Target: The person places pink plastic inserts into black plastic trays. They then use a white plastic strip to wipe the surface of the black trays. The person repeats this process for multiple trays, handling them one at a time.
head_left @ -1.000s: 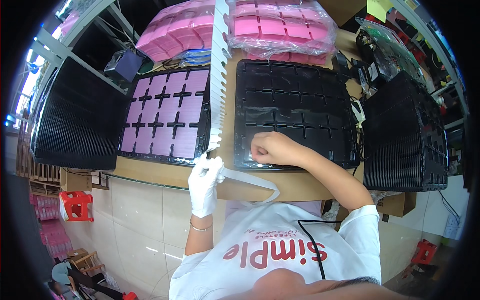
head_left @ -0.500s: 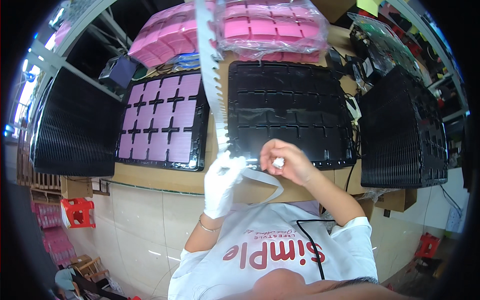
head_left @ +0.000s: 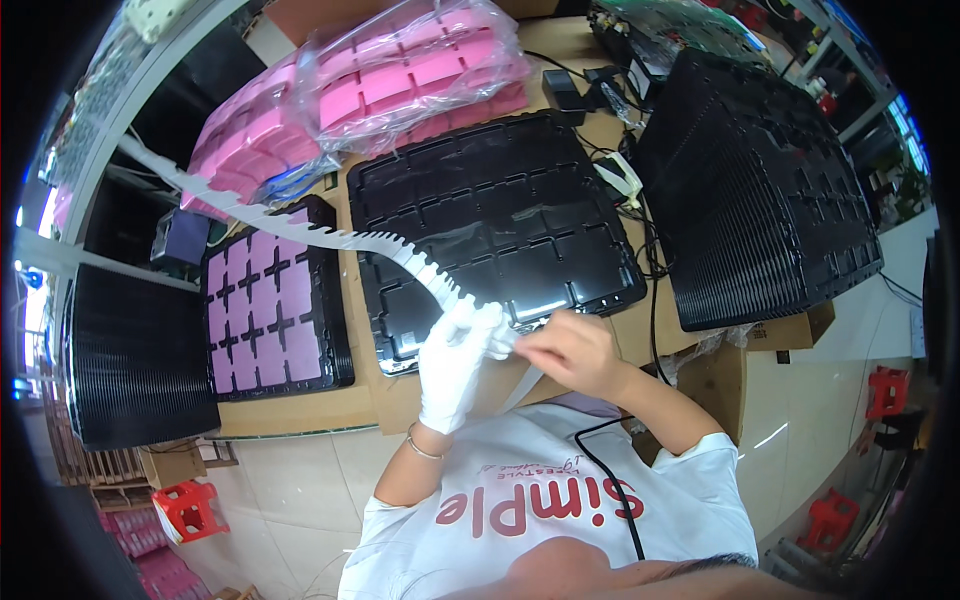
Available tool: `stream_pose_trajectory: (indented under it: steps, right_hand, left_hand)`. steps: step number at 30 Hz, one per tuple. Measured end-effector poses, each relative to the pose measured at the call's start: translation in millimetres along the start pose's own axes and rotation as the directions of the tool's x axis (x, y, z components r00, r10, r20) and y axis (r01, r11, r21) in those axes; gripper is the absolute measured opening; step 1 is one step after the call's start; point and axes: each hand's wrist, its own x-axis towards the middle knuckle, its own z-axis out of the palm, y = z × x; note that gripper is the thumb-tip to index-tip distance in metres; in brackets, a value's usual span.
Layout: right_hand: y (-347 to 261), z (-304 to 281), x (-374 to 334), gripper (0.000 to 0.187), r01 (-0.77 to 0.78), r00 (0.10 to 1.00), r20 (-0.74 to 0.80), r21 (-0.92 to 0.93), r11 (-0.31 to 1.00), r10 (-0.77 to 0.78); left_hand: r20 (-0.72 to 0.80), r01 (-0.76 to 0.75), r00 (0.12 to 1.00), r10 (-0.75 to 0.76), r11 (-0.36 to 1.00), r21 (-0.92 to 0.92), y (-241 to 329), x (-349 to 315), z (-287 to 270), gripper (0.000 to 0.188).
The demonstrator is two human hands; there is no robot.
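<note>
My left hand (head_left: 452, 370), in a white glove, is closed on a long white strip (head_left: 383, 243) with a toothed row of tabs along one edge. The strip curves up and away to the far left, across both trays. A loose tail of it hangs below my hands in front of my shirt. My bare right hand (head_left: 582, 355) is closed, thumb and forefinger pinched together beside the gloved fingertips. What lies in that pinch is too small to tell. Just beyond my hands lies a black compartment tray (head_left: 470, 215).
At left, another black tray (head_left: 340, 365) holds purple pads, beside a stack of black trays (head_left: 140, 360). More stacked trays (head_left: 730, 210) stand at right. Plastic-wrapped pink packs (head_left: 400, 85) sit at the back. Black cables (head_left: 655, 270) run along the right side of the table.
My right hand has come in from the right to my left hand's fingertips, its fingers now pinched. The strip's far end has swung left. The whole view has turned.
</note>
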Motion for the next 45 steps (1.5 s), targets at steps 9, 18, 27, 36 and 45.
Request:
stream_pose_trajectory:
  steps: [9,18,27,36,45]
  right_hand:
    - [61.9,-102.5,19.8,0.010,-0.665,0.681,0.205,-0.229,0.711,0.703]
    - [85.1,-87.4,9.9,0.015,-0.443,0.802,0.197,-0.437,0.783,0.564]
    - [78.3,-85.1,16.1,0.020,-0.567,0.697,0.149,-0.484,0.667,0.701]
    - [73.9,-83.5,15.9,0.016,-0.582,0.712,0.122,-0.447,0.679,0.691]
    - [8.3,-133.2,-38.2,0.008,-0.556,0.829,0.064,0.207,0.805,0.555]
  left_hand:
    - [0.023,-0.022,1.000,0.021,0.998,0.060,10.6,19.8,-11.0,0.014]
    - [0.075,0.027,0.997,-0.032,0.997,0.066,10.7,19.5,-15.5,0.013]
    - [0.099,0.037,0.994,-0.039,0.999,0.018,5.3,21.1,-23.7,0.011]
    - [0.090,0.035,0.995,-0.036,0.999,0.016,9.2,16.2,-23.1,0.011]
    - [0.362,-0.379,0.892,0.271,0.884,0.274,-4.5,-16.5,-69.7,0.018]
